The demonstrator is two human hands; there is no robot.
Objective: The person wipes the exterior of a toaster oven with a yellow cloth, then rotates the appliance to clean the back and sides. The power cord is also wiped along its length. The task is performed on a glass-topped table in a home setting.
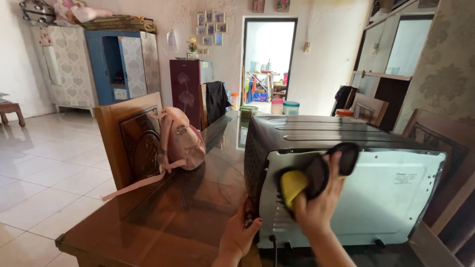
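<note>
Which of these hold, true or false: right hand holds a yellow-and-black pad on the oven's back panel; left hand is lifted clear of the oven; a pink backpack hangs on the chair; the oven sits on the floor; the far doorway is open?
1. The right hand holds a yellow-and-black pad against the oven's silver back panel. True.
2. The left hand is lifted clear of the oven. False: it rests at the oven's lower left corner.
3. A pink backpack hangs on the wooden chair. True.
4. The oven sits on the floor. False: it stands on the dark glossy table.
5. The doorway in the far wall is open. True.
</note>
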